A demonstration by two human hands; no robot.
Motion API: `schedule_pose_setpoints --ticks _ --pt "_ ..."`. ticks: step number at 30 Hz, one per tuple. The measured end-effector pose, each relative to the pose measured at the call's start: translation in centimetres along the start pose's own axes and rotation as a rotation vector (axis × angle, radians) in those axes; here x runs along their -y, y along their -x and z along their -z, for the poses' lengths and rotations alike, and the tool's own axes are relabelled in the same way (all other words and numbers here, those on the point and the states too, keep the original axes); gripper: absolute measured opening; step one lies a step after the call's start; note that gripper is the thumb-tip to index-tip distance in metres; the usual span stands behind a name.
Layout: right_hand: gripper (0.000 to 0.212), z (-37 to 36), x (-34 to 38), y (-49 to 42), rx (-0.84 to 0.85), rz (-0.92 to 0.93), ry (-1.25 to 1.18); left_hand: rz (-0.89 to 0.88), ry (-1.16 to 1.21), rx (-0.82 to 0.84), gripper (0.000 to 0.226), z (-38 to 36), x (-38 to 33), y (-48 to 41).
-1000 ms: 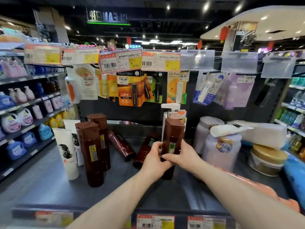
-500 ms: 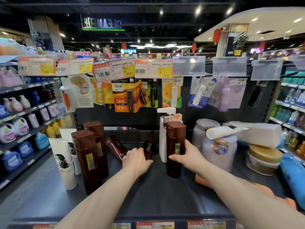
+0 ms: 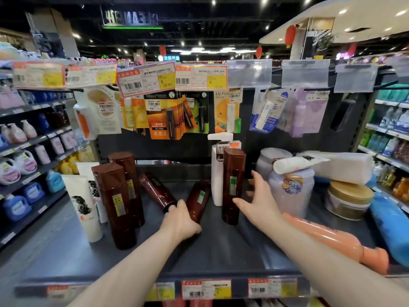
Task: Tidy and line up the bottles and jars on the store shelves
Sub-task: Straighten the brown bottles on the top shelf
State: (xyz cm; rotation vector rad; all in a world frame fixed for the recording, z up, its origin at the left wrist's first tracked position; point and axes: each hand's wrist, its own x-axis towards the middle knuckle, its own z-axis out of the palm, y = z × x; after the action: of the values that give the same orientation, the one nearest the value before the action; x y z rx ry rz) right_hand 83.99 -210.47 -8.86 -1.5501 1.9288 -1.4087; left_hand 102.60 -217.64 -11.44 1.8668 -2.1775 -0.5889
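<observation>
Two brown bottles lie on the dark shelf: one at the centre and one to its left. My left hand is closed around the near end of the centre lying bottle. An upright brown bottle stands just right of it. My right hand hovers open beside that bottle, fingers spread, not touching it. Two more brown bottles stand upright at the left, one behind the other.
A white pump bottle stands behind the upright bottle. White tubes stand at the left. Lavender jars, a gold-lidded jar, a lying orange bottle and a blue pack crowd the right. Hanging packets overhang the back.
My right hand has let go of the upright brown bottle and opened beside it. My left hand has reached forward and closed on the lying brown bottle.
</observation>
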Motion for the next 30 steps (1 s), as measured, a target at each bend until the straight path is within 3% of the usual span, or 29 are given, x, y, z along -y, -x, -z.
schedule_pose_setpoints --ticks 2,3,6,10,14,16,20,24,30 --pt "0.065 -0.1 0.4 1.4 -0.148 0.15 0.019 0.042 0.03 0.049 0.102 -0.1 0.3 0.5" --pt "0.055 -0.2 0.7 2.0 -0.178 0.236 0.028 0.041 0.045 0.054 0.097 -0.1 0.5 0.8" --pt "0.038 -1.0 1.5 3.0 0.006 0.33 0.052 0.01 0.231 0.037 0.061 -0.1 1.0 2.0" --pt "0.024 -3.4 1.6 2.9 0.343 0.083 0.089 -0.093 0.484 -0.046 0.05 -0.5 2.3 3.3" --pt "0.068 -5.1 2.6 2.6 0.493 -0.28 -0.247 -0.229 0.577 -0.189 0.076 -0.9 2.5 5.3" --pt "0.07 -5.8 3.5 2.5 0.543 -0.347 -0.42 -0.297 0.616 -0.213 0.087 -1.2 2.1 6.1" --pt "0.064 -6.8 4.4 2.1 0.481 -0.259 -0.505 -0.367 0.645 -0.205 0.092 -1.1 2.0 7.0" --pt "0.057 -6.2 3.8 1.8 0.382 -0.09 -0.409 -0.372 0.565 -0.257 0.074 -0.2 2.9 6.8" --pt "0.06 -5.2 1.6 2.3 0.24 -0.018 -0.257 -0.192 0.442 -0.315 0.059 0.2 3.4 4.1"
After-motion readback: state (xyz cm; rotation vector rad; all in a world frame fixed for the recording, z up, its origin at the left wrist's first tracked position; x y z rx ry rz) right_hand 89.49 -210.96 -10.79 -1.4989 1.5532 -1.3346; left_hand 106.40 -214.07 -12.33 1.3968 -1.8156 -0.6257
